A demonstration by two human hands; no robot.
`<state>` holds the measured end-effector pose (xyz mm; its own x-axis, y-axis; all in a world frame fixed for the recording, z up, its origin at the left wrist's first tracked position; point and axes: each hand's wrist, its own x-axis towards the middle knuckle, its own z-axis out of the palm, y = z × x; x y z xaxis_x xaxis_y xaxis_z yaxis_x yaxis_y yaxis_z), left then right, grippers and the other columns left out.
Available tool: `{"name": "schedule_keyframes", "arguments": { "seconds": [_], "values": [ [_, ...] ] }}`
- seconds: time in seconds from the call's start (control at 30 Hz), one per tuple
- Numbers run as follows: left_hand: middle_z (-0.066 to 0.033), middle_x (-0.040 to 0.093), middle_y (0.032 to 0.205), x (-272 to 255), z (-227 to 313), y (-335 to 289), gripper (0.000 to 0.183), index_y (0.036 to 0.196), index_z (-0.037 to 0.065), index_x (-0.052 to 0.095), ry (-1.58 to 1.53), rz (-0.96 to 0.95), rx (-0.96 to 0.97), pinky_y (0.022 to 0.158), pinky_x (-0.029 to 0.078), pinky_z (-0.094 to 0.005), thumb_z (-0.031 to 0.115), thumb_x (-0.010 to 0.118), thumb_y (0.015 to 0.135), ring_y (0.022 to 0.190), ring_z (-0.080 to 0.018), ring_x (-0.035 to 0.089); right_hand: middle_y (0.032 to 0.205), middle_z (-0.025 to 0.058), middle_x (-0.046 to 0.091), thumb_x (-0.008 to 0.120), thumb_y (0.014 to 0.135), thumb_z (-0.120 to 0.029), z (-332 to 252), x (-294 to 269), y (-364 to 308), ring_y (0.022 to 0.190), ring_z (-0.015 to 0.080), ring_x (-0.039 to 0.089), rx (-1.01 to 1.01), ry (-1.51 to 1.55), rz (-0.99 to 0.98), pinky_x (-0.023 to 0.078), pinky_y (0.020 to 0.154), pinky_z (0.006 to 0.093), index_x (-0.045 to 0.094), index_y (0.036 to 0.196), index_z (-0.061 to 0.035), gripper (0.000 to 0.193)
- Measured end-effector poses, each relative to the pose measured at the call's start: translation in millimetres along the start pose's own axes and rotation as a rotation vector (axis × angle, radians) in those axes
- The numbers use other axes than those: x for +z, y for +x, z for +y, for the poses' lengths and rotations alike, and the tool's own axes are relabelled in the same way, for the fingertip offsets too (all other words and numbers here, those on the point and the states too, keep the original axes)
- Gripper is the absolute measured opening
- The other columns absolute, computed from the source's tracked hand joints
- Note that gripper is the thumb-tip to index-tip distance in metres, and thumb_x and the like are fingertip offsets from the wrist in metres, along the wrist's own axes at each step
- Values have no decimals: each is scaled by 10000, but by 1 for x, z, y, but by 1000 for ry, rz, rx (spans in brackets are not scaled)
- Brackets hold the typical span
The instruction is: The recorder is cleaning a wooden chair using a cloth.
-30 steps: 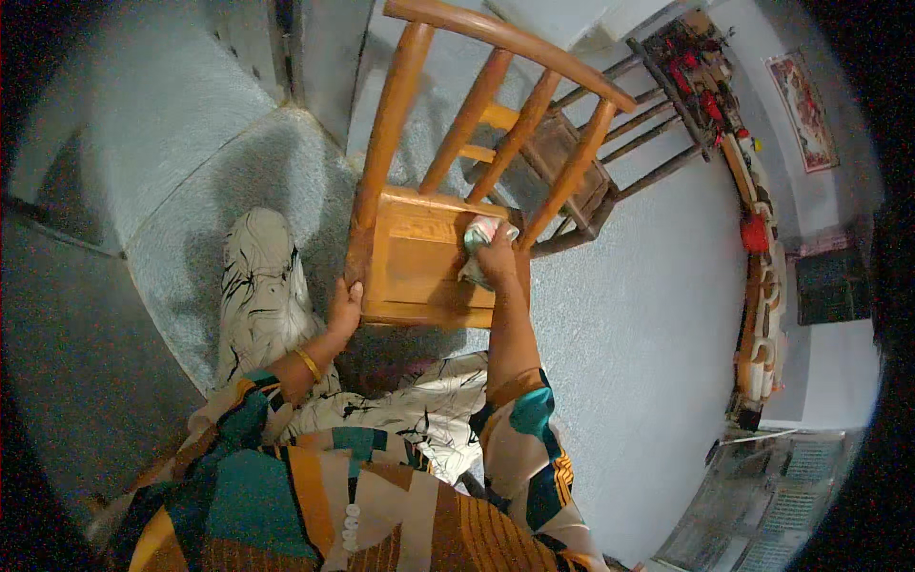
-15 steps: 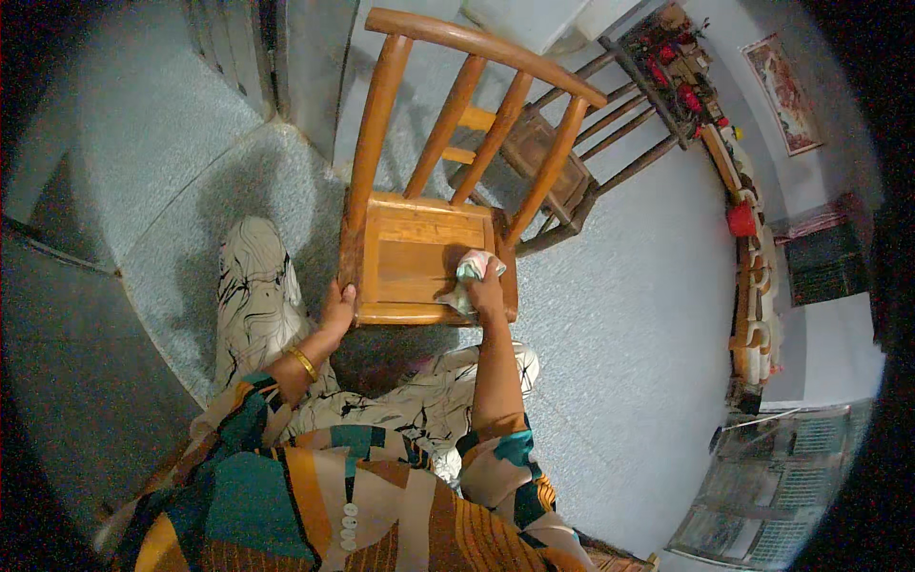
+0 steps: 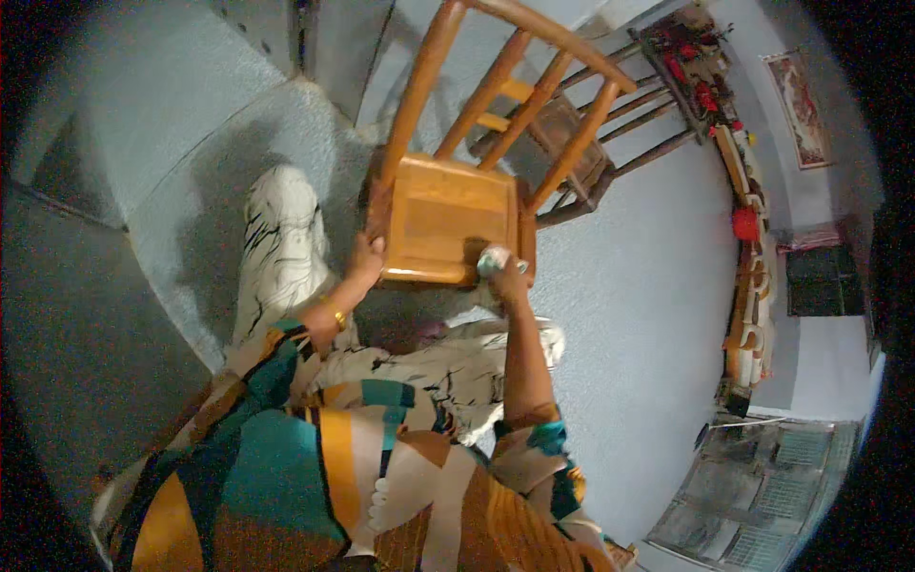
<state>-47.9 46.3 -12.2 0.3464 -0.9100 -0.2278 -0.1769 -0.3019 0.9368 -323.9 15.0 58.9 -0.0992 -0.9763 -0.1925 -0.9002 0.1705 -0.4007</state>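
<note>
A glossy wooden chair [image 3: 448, 205] with a slatted back stands before me, its seat nearest to me. My left hand [image 3: 365, 259] is closed round the left front edge of the seat, thumb on top. In my right hand [image 3: 509, 282] is a bunched, pale cloth [image 3: 493, 258], pressed on the seat near its right front corner. My fingers partly hide the cloth, and a loose end of it hangs by the front edge.
A darker wooden chair [image 3: 596, 157] stands just behind, at the right. My legs in patterned trousers [image 3: 284, 214] flank the near side of the seat. Farther right are a long wooden bench [image 3: 748, 324], a red container [image 3: 745, 224] and a grey latticed panel [image 3: 777, 477].
The whole view has shifted, so the chair sits higher and further right. My right hand has drawn the cloth closer to the seat's front edge. The left hand keeps its hold.
</note>
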Motion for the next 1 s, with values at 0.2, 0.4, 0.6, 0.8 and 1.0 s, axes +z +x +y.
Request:
{"name": "schedule_keyframes", "arguments": {
  "seconds": [0.2, 0.4, 0.6, 0.8, 1.0],
  "values": [
    [-274, 500, 1022, 8, 12, 1, 422, 1126, -10, 347, 49, -66, -96, 797, 374, -450, 292, 437, 845, 959, -428, 473, 967, 210, 543, 620, 680, -294, -13, 15, 44, 913, 342, 534, -45, 348, 300, 426, 758, 402, 418, 1074, -31, 515],
    [-280, 501, 1011, 8, -35, 8, 424, 1124, -29, 339, -122, -86, -175, 787, 383, -447, 288, 422, 855, 949, -423, 482, 757, 194, 591, 557, 724, -244, -63, 2, -12, 710, 344, 582, -126, 75, 196, 450, 610, 410, 544, 911, -16, 296],
    [-273, 508, 1009, 2, 6, 0, 412, 1119, -36, 347, 33, -33, -69, 796, 382, -438, 277, 411, 860, 955, -413, 486, 1072, 251, 497, 526, 743, -246, -32, 72, -55, 1014, 362, 482, -333, -320, -809, 382, 869, 448, 311, 1236, -8, 588],
    [-275, 510, 1002, 4, 11, -1, 409, 1084, -48, 364, 72, -40, -95, 797, 384, -441, 281, 431, 850, 950, -405, 493, 1387, 152, 87, 597, 689, -283, -1, 131, -83, 1247, 423, 101, -465, -637, -408, 203, 958, 535, 212, 1307, -81, 756],
    [-276, 517, 973, 14, -23, 5, 399, 1083, -27, 366, 84, 50, -35, 773, 392, -444, 284, 440, 845, 930, -411, 496, 1337, 266, 139, 575, 691, -281, -28, 106, -105, 1223, 466, 126, -603, -831, -628, 180, 991, 489, 307, 1251, -22, 672]
  ]
}}
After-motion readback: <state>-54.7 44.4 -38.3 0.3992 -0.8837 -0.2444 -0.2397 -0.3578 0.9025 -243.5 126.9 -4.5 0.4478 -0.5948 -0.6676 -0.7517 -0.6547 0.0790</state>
